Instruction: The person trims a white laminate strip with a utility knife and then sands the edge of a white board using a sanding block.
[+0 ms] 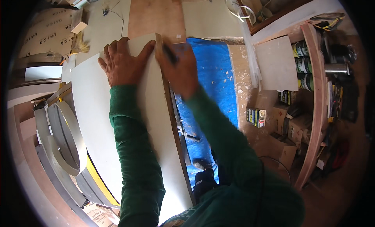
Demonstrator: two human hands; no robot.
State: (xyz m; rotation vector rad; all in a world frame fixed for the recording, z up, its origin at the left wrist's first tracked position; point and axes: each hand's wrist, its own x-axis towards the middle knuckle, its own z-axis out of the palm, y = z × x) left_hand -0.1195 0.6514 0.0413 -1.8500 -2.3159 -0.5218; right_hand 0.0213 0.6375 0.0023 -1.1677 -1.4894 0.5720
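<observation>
A long white panel (93, 94) lies in front of me, with a bare brown edge along its right side. My left hand (127, 63) rests on its far end, fingers spread and thumb by the far right corner. At that corner's edge, my right hand (181, 69) is curled and smeared by motion. A dark object (169, 53) shows within its grip against the panel's edge; blur hides its kind.
A blue tarp (216, 82) covers the floor right of the panel. A rectangular tin (256, 117) stands farther right, near a wooden shelf frame (318, 106) with cans and cartons. Coiled pale strip (80, 137) is at left. Brown plywood (156, 14) lies beyond.
</observation>
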